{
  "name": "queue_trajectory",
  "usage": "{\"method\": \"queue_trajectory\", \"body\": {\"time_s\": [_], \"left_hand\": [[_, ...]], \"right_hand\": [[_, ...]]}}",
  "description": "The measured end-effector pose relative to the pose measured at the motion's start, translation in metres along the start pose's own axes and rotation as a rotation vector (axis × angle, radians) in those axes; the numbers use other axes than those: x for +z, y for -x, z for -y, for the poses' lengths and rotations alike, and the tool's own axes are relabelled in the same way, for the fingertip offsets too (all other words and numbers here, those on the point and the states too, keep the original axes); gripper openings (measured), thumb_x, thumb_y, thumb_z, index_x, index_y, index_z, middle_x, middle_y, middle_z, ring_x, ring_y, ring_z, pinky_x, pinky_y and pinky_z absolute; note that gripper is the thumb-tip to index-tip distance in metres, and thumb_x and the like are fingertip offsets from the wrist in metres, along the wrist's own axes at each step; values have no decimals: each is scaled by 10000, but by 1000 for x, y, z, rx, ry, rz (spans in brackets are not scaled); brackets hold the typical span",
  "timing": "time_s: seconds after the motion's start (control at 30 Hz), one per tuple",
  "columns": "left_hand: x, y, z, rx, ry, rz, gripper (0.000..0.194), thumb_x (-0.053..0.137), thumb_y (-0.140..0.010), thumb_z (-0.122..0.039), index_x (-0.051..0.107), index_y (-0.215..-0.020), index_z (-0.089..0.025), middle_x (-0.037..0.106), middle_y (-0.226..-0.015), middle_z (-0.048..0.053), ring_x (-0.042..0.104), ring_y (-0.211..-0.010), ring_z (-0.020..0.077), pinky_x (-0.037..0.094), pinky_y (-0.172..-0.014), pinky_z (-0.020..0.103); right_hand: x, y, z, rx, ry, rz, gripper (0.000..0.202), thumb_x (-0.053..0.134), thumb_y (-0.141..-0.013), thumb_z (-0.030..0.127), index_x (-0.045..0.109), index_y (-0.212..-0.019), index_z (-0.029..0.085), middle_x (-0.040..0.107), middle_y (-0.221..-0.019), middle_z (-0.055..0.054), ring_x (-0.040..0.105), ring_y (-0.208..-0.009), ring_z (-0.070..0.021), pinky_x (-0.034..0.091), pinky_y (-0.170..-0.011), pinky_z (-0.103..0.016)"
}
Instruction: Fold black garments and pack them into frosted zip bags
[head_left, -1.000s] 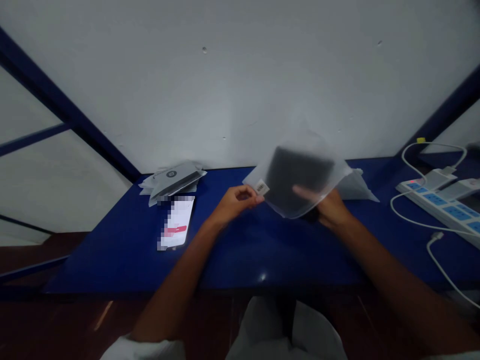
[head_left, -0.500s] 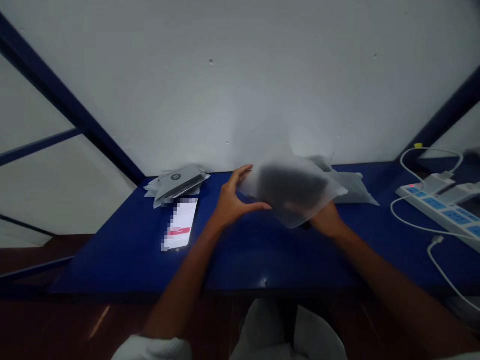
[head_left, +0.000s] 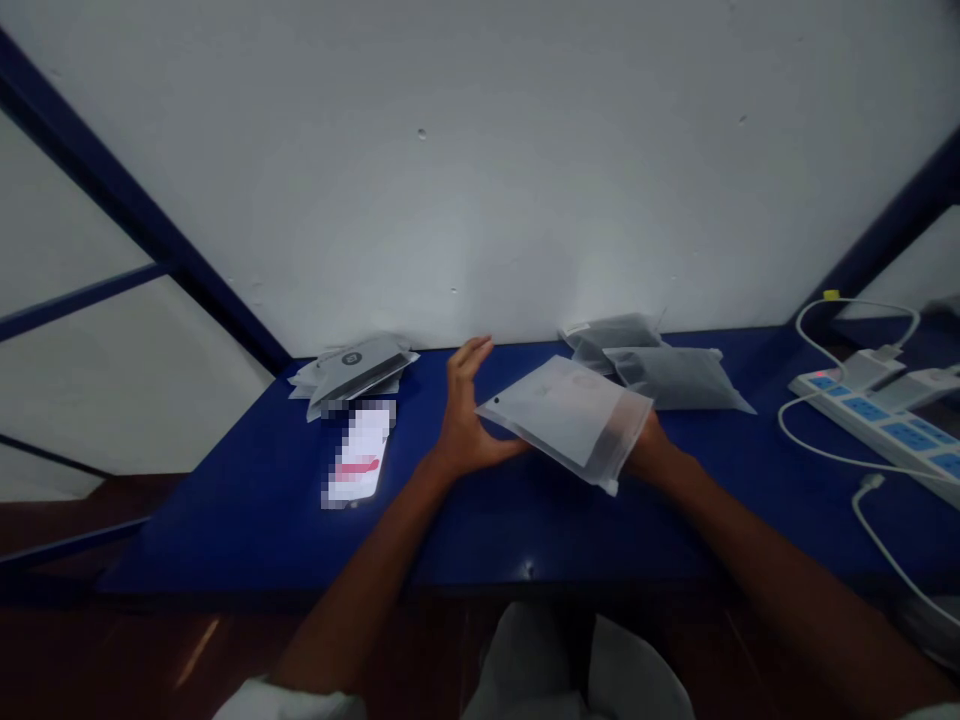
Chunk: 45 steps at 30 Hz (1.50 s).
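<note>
A frosted zip bag (head_left: 566, 415) with a pale flat sheet inside is held above the blue table, tilted. My right hand (head_left: 637, 435) grips it at its right side, with fingers partly visible through the plastic. My left hand (head_left: 469, 415) is at the bag's left edge, fingers raised and spread from the thumb, which points toward the bag's lower edge. Behind the bag lie two frosted bags with dark contents, one (head_left: 675, 378) to the right and another (head_left: 611, 338) near the wall.
On the blue table (head_left: 247, 500), a stack of grey packages (head_left: 356, 368) lies at the left, with a lit phone (head_left: 364, 450) in front. A white power strip (head_left: 885, 425) with plugs and cables is at the right. A pale wall (head_left: 465, 170) rises behind.
The held bag has turned over from its dark face to its pale face and dropped slightly. My left hand's fingers have come off it and opened. The bags behind show more.
</note>
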<state>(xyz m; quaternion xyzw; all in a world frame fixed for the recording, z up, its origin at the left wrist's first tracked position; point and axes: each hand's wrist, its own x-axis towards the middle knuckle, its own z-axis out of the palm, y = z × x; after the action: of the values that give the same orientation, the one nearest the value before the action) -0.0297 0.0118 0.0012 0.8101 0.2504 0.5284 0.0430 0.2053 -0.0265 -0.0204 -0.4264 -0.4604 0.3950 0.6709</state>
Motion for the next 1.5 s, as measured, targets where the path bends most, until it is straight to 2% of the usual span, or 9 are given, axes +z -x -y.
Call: {"method": "queue_trajectory", "body": {"time_s": [0.17, 0.33, 0.43, 0.63, 0.7, 0.83, 1.0, 1.27, 1.5], "left_hand": [[-9, -4, -19, 382, -285, -90, 798, 789, -672, -562, 445, -1323, -252, 547, -1260, 129, 557, -1158, 296, 486, -944, 462], [8, 3, -37, 662, -237, 74, 189, 655, -862, -197, 643, -1050, -177, 705, -1000, 56, 653, -918, 172, 527, -746, 295], [18, 7, -37, 606, -131, 142, 140, 570, -899, -113, 648, -1001, -167, 732, -913, 41, 658, -823, 153, 515, -658, 278], [21, 8, -23, 329, -55, 54, 139, 665, -834, -93, 665, -956, -158, 709, -795, 43, 595, -713, 140, 515, -629, 274], [20, 7, -22, 280, -58, 51, 134, 666, -830, -87, 671, -949, -149, 704, -800, 51, 594, -724, 143, 517, -640, 279], [21, 8, -25, 242, -58, 43, 96, 638, -860, -116, 673, -937, -161, 704, -818, 46, 606, -738, 136, 522, -674, 286], [23, 10, -28, 245, -43, 53, 95, 591, -887, -117, 664, -919, -169, 702, -827, 43, 608, -721, 126, 513, -666, 274], [21, 6, -33, 220, 81, -3, 138, 574, -880, -62, 639, -932, -171, 686, -824, 42, 620, -745, 133, 520, -680, 285], [1, -6, -37, 172, 62, -176, 155, 612, -848, -41, 623, -902, -185, 645, -824, 18, 605, -774, 133, 513, -683, 284]], "right_hand": [[-2, -11, -6, -597, 534, 442, 188, 734, -737, 280, 740, -925, 289, 766, -998, -10, 689, -1057, -244, 511, -1021, -450], [-5, -15, -13, -971, 903, 511, 303, 524, -923, 189, 659, -1194, 203, 675, -1244, -117, 603, -1207, -270, 511, -1014, -472], [-1, -15, -15, -930, 1006, 581, 346, 501, -927, 167, 624, -1244, 232, 650, -1279, -112, 549, -1268, -284, 466, -1053, -510], [-4, -15, 2, -659, 974, 712, 483, 585, -880, 174, 523, -1357, 228, 643, -1272, -119, 598, -1194, -273, 524, -980, -498], [-9, -13, 16, -697, 914, 698, 455, 604, -883, 192, 548, -1329, 259, 667, -1241, -84, 625, -1155, -246, 528, -983, -471], [-9, -7, 38, -971, 801, 417, 389, 726, -809, 228, 651, -1190, 245, 734, -1012, -64, 691, -941, -231, 574, -859, -430], [8, 1, 32, -1123, 814, 456, 220, 703, -820, 156, 703, -1028, 225, 704, -850, -40, 648, -753, -167, 561, -658, -337], [11, 2, 29, -1094, 771, 384, 92, 677, -829, 127, 701, -855, 212, 671, -791, -34, 560, -692, -150, 502, -603, -328], [-18, -23, 24, -970, 846, 363, 91, 677, -851, 208, 713, -768, 199, 639, -721, -34, 556, -656, -151, 473, -565, -311]]}}
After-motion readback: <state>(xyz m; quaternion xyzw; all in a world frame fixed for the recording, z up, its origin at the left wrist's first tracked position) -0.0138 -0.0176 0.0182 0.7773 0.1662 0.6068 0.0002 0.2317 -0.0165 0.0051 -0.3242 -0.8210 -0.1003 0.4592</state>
